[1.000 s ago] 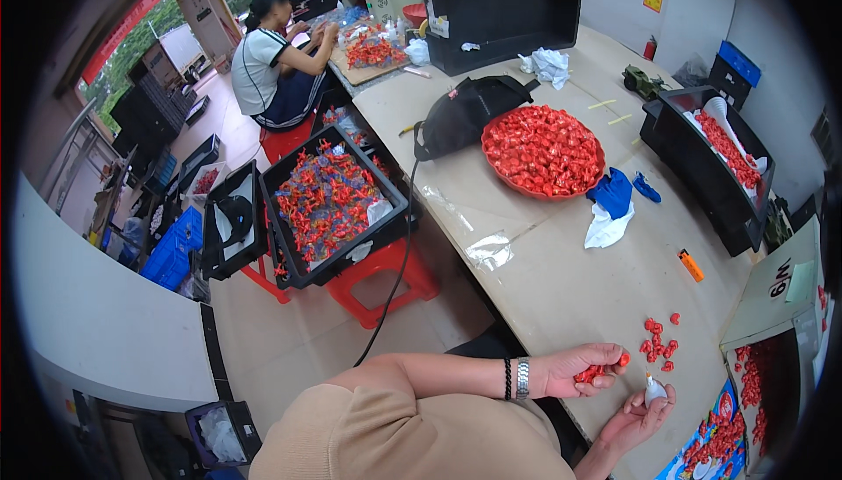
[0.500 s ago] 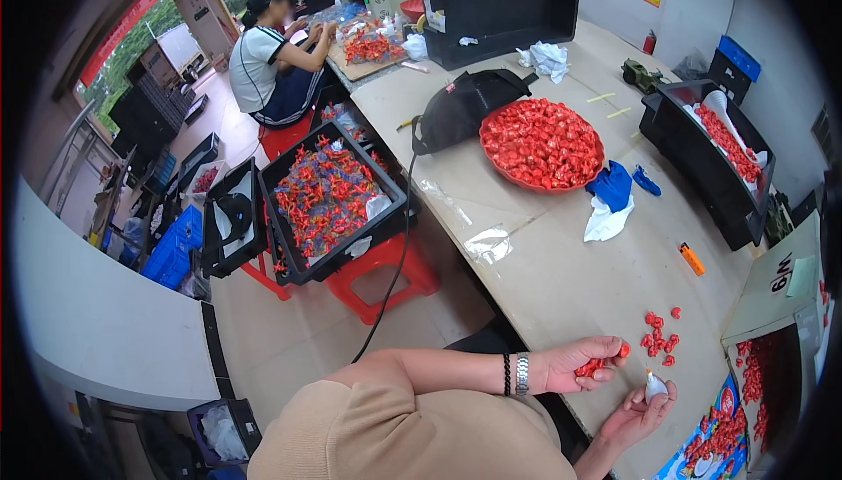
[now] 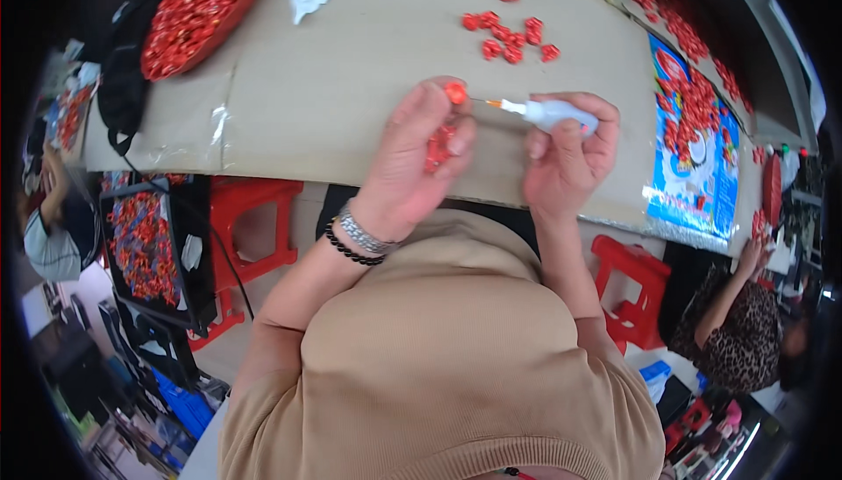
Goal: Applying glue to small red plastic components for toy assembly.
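Both hands now raised together: left hand (image 3: 412,151) pinching small red piece (image 3: 455,92), glue-bottle (image 3: 551,114) nozzle alongside.

Counts, head view: loose red pieces on the table (image 3: 512,31): about nine, clustered, with one set apart. Glue bottle (image 3: 551,114): one. Round tray of red pieces (image 3: 200,8): one. Black crate of red pieces (image 3: 149,247): one. Red stools (image 3: 250,217): two. Other people: two.

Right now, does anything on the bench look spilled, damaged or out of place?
Nothing stands out. The left hand pinches small red pieces, the right hand aims a glue bottle at one. Loose red pieces lie clustered on the table, not scattered.
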{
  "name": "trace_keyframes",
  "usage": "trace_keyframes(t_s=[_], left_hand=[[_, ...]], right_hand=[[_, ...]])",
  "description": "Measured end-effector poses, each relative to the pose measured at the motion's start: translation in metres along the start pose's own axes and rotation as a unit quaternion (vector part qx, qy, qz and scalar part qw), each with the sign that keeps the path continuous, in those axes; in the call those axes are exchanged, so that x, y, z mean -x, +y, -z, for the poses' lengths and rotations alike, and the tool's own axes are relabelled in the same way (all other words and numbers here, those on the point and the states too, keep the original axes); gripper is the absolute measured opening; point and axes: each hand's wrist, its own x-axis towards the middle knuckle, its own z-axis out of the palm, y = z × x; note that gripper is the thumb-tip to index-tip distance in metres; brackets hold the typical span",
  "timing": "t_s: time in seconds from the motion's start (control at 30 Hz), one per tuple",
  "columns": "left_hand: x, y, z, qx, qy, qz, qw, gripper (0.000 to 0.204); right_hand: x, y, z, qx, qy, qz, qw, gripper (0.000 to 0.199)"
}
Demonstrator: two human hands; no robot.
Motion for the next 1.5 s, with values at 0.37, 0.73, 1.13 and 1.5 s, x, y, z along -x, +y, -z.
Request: trace_keyframes(t_s=[0.37,0.73,1.13,1.5], left_hand=[[0.001,0.0,0.011,-0.013,-0.045,0.005,0.999,0.021],[0.003,-0.001,0.009,-0.018,-0.03,0.009,0.999,0.024],[0.004,-0.001,0.01,-0.019,-0.041,0.019,0.999,0.025],[0.001,0.004,0.012,-0.016,-0.076,0.029,0.997,0.022]], right_hand=[[0.001,-0.001,0.005,0.033,-0.025,0.015,0.999,0.021],[0.0,-0.002,0.004,0.045,-0.02,0.009,0.999,0.02],[0.0,-0.004,0.002,0.016,-0.012,-0.001,1.0,0.02],[-0.026,-0.023,0.005,-0.054,0.062,-0.097,0.992,0.034]])
